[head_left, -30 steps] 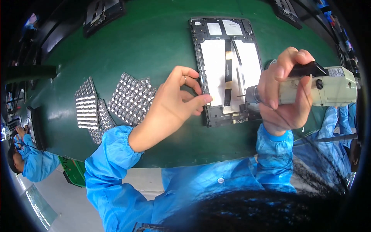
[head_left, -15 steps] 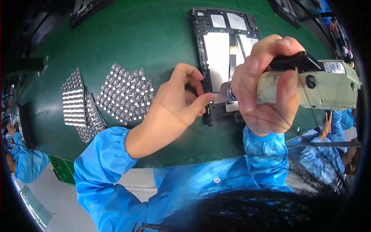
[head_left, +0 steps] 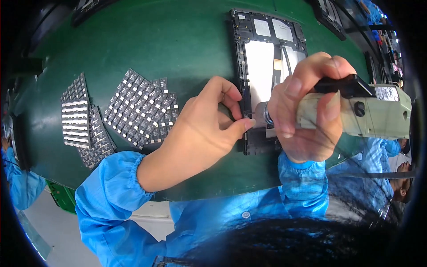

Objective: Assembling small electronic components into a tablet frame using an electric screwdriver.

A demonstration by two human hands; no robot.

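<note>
- Centrally to the right, one open device chassis, black, flat on the tabletop; seated in its frame, large white panels and smaller silver patches at the far end.
- One green crate, below the tabletop's near edge at left; contents cannot be made out.
- Two groups of overlapping dark sheets, the left group and the nearer group, bearing rows of pale rectangles.
- One pale label on a cream powered screwdriver; print too small to read.
- Right of the two hands: right hand, closed round the screwdriver, its nose pointing left.
- Left hand: half-curled, thumb at the chassis's left edge, beside the nose; whether it pinches anything, cannot tell.
</note>
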